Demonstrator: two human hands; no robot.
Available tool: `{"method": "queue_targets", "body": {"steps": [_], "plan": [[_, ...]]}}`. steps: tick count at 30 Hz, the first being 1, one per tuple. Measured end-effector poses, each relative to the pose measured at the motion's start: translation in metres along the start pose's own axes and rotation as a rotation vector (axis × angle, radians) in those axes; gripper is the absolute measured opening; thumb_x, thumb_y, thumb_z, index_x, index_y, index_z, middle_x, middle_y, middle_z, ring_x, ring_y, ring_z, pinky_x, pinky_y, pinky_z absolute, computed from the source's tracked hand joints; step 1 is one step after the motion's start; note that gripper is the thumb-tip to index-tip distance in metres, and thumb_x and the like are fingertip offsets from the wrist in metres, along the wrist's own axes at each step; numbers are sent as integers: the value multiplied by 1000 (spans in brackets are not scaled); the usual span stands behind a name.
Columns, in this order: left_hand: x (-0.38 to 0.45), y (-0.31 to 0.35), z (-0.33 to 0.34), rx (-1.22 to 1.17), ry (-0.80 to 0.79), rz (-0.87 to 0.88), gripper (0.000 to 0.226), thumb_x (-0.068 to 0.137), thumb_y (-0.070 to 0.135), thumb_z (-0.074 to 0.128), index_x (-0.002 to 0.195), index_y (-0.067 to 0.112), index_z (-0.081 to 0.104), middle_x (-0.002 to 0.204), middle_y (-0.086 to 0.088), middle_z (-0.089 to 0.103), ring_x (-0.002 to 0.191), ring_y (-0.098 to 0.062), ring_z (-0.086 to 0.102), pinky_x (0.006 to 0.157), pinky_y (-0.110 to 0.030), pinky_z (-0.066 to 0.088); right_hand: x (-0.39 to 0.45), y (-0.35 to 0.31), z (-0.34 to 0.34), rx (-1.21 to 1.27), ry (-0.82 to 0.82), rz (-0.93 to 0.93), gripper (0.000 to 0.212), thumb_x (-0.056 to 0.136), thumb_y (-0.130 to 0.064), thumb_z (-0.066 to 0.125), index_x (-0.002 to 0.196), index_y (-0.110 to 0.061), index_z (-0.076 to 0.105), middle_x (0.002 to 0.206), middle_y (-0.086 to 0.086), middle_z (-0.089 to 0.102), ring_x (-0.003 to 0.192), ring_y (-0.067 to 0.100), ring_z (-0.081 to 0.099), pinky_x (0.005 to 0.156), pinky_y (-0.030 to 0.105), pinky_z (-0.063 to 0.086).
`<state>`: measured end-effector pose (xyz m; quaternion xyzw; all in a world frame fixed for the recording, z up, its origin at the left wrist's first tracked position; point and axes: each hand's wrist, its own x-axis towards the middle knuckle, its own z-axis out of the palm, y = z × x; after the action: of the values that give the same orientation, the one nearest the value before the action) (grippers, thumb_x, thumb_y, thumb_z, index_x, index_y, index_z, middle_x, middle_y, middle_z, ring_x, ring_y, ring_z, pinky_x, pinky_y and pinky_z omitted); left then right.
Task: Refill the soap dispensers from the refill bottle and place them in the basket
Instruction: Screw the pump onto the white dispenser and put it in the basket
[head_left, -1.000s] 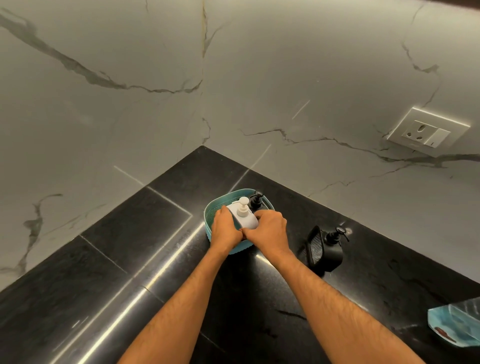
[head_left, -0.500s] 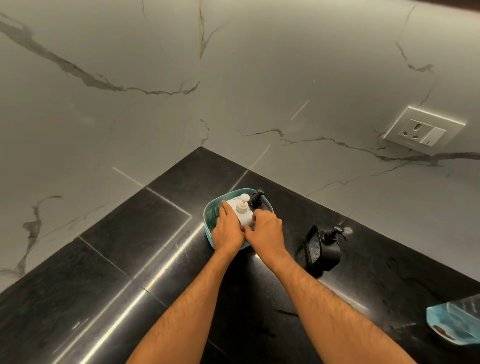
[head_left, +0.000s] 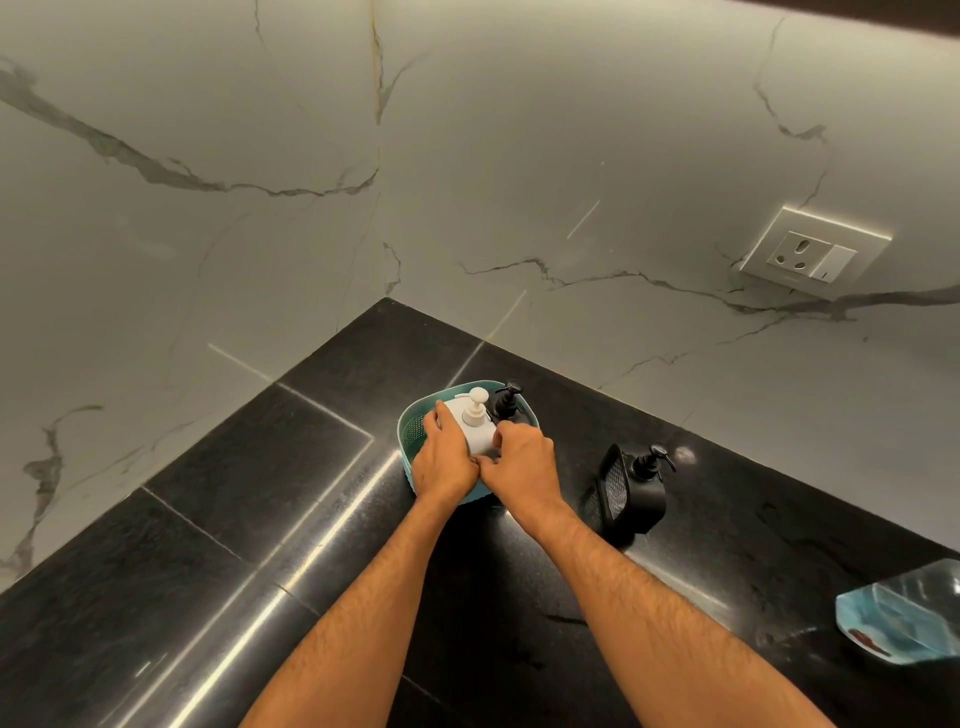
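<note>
Here both hands (head_left: 485, 457) grip the white dispenser (head_left: 475, 423), seemingly inside the basket (head_left: 413, 434) rim.

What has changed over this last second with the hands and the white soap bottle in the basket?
Little. Both hands slid slightly further along the white dispenser: the left hand reaches higher up its side, and the right hand keeps gripping its near corner. Nothing was let go. The teal basket, the black dispenser inside it and the other black dispenser on the counter stayed put.
</note>
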<state>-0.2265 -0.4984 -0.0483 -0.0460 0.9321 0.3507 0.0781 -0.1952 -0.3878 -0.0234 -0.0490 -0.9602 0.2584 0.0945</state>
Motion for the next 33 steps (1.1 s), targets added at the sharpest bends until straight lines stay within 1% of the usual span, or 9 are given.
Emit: {"method": "queue_targets", "body": {"steps": [6,10,15,19,22,26,28,31,33], "plan": [[4,0,-4,-59,-27,-24,96,80,24,82,152,9,21,150,-16,33,123,-40,58,93,-52,53,1,6,0,65,-18,24,25,77,-31,85,81,-20,63,83,-4,65,76,11,64,70,35,61],[5,1,-9,-123,-28,-4,91,74,25,90,142,7,32,144,-16,38,124,-38,56,94,-47,51,2,8,0,90,-26,22,21,79,-28,85,84,-21,65,84,-5,65,78,9,63,71,34,61],[4,2,-14,-172,-27,-11,88,71,22,92,138,6,37,142,-16,41,126,-36,54,97,-45,49,1,9,-1,103,-43,-14,20,82,-25,83,95,-18,68,96,-1,67,85,11,64,77,29,60],[-2,2,-17,-227,20,0,87,68,20,94,136,7,42,139,-16,45,127,-32,52,99,-41,47,-2,10,-3,110,-32,-53,23,83,-24,81,101,-17,70,100,-1,66,86,10,64,79,29,61],[-13,4,-17,-259,91,21,81,70,18,93,135,8,45,136,-14,50,128,-30,51,98,-39,47,-4,12,-11,121,-5,-87,21,82,-23,82,98,-16,71,97,-2,65,83,9,64,77,29,61],[-44,16,-16,-322,202,117,78,75,9,88,140,13,46,136,-6,49,126,-22,48,95,-26,39,-12,20,-27,150,49,-121,17,81,-19,81,93,-15,71,93,-5,63,79,9,64,73,30,61],[-61,25,-15,-356,236,158,80,78,6,85,145,12,43,137,-4,47,127,-19,48,97,-25,38,-20,28,-37,165,85,-139,18,81,-17,81,95,-14,71,94,-4,63,78,9,64,72,27,61],[-82,41,-5,-368,222,238,84,81,7,84,151,11,38,141,-1,44,128,-9,41,106,-22,34,-35,47,-55,179,135,-162,20,82,-17,82,98,-14,71,94,-4,63,79,9,64,71,23,59],[-89,52,6,-346,192,282,84,81,8,84,151,12,38,142,-1,45,131,-8,41,108,-19,32,-50,62,-66,176,152,-156,21,82,-17,82,100,-14,71,95,-4,63,81,8,63,72,20,59]]}}
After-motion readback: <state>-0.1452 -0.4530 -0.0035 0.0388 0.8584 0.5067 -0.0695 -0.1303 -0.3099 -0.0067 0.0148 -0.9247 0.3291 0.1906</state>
